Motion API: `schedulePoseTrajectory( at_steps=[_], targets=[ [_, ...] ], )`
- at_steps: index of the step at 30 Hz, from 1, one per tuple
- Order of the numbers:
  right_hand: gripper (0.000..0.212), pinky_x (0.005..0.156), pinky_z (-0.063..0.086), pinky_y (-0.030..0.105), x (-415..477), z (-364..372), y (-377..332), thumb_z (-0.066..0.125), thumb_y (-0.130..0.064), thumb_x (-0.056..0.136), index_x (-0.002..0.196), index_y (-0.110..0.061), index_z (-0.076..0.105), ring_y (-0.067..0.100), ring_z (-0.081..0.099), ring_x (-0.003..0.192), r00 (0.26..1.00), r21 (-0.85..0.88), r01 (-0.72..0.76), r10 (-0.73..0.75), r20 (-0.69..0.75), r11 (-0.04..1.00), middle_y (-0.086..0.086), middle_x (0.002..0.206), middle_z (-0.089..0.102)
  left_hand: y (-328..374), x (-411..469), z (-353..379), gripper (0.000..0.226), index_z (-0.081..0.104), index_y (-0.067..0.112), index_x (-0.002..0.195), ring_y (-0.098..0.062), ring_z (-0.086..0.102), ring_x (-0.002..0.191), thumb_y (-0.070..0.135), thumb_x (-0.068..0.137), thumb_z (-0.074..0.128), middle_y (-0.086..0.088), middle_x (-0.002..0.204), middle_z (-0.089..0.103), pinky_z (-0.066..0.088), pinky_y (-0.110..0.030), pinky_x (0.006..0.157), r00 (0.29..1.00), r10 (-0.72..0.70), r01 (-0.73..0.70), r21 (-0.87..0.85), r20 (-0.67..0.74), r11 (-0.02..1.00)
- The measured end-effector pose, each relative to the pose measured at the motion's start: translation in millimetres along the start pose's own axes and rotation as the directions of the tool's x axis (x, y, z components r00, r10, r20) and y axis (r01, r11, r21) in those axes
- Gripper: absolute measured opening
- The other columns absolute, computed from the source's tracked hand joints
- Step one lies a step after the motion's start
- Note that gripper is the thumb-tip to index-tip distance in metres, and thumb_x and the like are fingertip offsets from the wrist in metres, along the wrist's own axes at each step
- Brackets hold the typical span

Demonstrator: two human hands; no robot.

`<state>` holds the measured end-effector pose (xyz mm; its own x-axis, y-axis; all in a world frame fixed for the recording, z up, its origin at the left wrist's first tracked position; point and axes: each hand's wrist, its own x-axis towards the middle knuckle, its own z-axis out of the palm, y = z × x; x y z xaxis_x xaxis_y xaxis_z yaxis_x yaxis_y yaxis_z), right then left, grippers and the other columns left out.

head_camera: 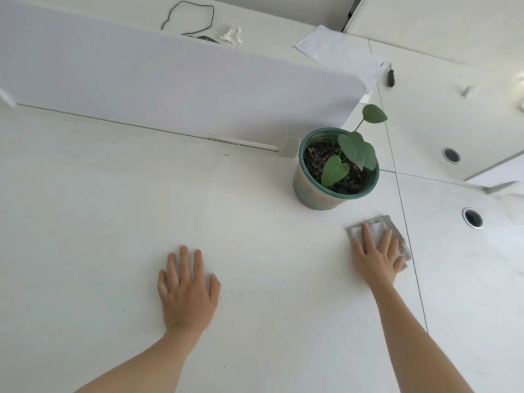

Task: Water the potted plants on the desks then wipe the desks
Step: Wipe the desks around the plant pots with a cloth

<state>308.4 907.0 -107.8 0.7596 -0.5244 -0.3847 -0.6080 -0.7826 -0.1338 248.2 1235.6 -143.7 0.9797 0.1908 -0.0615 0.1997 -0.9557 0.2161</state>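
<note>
1. The surface is a white desk, matte and mostly bare, with a few small dark specks on it.
2. One potted plant stands on this desk: a green pot of dark soil with three heart-shaped leaves. It serves as the landmark below.
3. Just left of the pot and behind it, one white divider panel runs along the desk's far edge, held by a small bracket that sits beside the pot.
4. Right of the pot a thin seam separates this desk from neighbouring white desks; two round cable holes show there.
5. Beyond the divider, farther than the pot, lie one looped dark cord, one crumpled tissue and one sheet of paper. One small dark object lies behind and right of the pot.
6. One grey cloth lies flat on the desk in front of the pot, slightly right, near the seam.
7. The right hand presses flat on the cloth, fingers spread, not clenched around it.
8. The left hand rests palm-down on bare desk, in front and well left of the pot, fingers splayed and holding nothing.
</note>
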Motion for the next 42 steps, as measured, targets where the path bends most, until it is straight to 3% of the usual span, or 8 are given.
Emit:
schedulePoseTrajectory(
  at_steps=[3, 11, 13, 16, 23, 28, 36, 42],
  targets=[
    [0.053, 0.112, -0.012, 0.051, -13, 13, -37, 0.017, -0.055, 0.091, 0.141, -0.044, 0.003, 0.025, -0.016, 0.141, 0.994, 0.088, -0.106, 0.104, 0.022, 0.990, 0.004, 0.155, -0.014, 1, -1, 1, 0.059, 0.057, 0.003, 0.120, -0.037, 0.035, 0.121, 0.036, 0.078, 0.032, -0.023, 0.130, 0.054, 0.024, -0.049, 0.095, 0.999, -0.008, 0.008, 0.010, 0.040, 1.000],
    [0.056, 0.112, -0.013, 0.045, -105, 73, -116, 0.006, -0.055, 0.086, 0.140, -0.042, 0.009, 0.027, -0.014, 0.142, 0.811, -0.092, 0.582, -0.569, 0.136, 0.808, 0.000, 0.156, -0.010, 5, -2, -9, 0.062, 0.057, 0.001, 0.121, -0.048, 0.048, 0.119, 0.035, 0.077, 0.030, -0.025, 0.132, 0.052, 0.038, -0.060, 0.093, 0.987, -0.029, 0.038, -0.056, 0.158, 0.998],
    [0.056, 0.113, 0.012, 0.048, -116, 73, -102, 0.008, -0.057, 0.085, 0.136, -0.043, 0.026, 0.029, 0.014, 0.142, 0.759, -0.197, 0.650, -0.641, 0.118, 0.734, 0.003, 0.155, 0.016, 5, -3, -8, 0.062, 0.055, 0.001, 0.124, -0.047, 0.043, 0.124, 0.035, 0.078, 0.031, -0.025, 0.136, 0.048, 0.033, -0.060, 0.097, 0.991, -0.033, 0.043, -0.071, 0.129, 0.997],
    [0.043, 0.087, 0.050, 0.041, -129, 66, -71, 0.029, -0.054, 0.082, 0.117, -0.046, 0.051, 0.023, 0.059, 0.113, 0.798, -0.248, 0.600, -0.590, 0.119, 0.761, -0.002, 0.128, 0.059, 5, -4, -8, 0.058, 0.049, 0.004, 0.131, -0.044, 0.033, 0.133, 0.031, 0.081, 0.038, -0.022, 0.144, 0.039, 0.024, -0.057, 0.104, 0.995, -0.037, 0.044, -0.081, 0.098, 0.996],
    [0.034, 0.086, 0.039, 0.040, -126, 38, 5, 0.045, -0.025, 0.090, 0.123, -0.029, 0.053, 0.035, 0.042, 0.111, 0.964, -0.014, 0.230, -0.229, -0.137, 0.973, 0.003, 0.133, 0.049, 2, -6, -12, 0.055, 0.035, 0.009, 0.141, -0.036, 0.015, 0.142, 0.028, 0.090, 0.046, -0.015, 0.154, 0.022, 0.011, -0.048, 0.110, 0.990, -0.015, 0.029, -0.103, 0.139, 0.994],
    [0.039, 0.073, 0.040, 0.032, -152, 43, 12, 0.040, -0.007, 0.085, 0.119, -0.020, 0.051, 0.031, 0.044, 0.105, 0.992, 0.272, 0.056, -0.023, -0.121, 0.961, 0.007, 0.120, 0.053, -2, -8, -23, 0.054, 0.034, 0.010, 0.140, -0.033, 0.014, 0.142, 0.028, 0.091, 0.046, -0.013, 0.154, 0.023, 0.011, -0.046, 0.112, 0.987, 0.008, 0.023, -0.190, 0.162, 0.982],
    [0.034, 0.071, 0.035, 0.029, -230, 39, 32, 0.050, -0.007, 0.079, 0.110, -0.020, 0.052, 0.021, 0.048, 0.101, 0.966, 0.487, 0.240, -0.156, -0.207, 0.840, -0.002, 0.107, 0.056, -27, -76, -61, 0.046, 0.040, 0.006, 0.136, -0.032, 0.046, 0.123, 0.017, 0.092, 0.047, -0.013, 0.134, 0.052, 0.035, -0.043, 0.100, 0.993, 0.106, -0.069, -0.502, 0.045, 0.862],
    [0.037, 0.079, 0.043, 0.033, -303, 41, 67, 0.051, -0.002, 0.078, 0.109, -0.021, 0.055, 0.018, 0.050, 0.098, 0.908, 0.577, 0.418, -0.329, -0.258, 0.702, -0.016, 0.088, 0.050, -39, -197, -72, 0.042, 0.043, 0.011, 0.134, -0.023, 0.053, 0.115, 0.019, 0.093, 0.046, -0.006, 0.126, 0.058, 0.042, -0.039, 0.092, 0.999, -0.033, 0.008, -0.596, -0.032, 0.803]
  ],
)
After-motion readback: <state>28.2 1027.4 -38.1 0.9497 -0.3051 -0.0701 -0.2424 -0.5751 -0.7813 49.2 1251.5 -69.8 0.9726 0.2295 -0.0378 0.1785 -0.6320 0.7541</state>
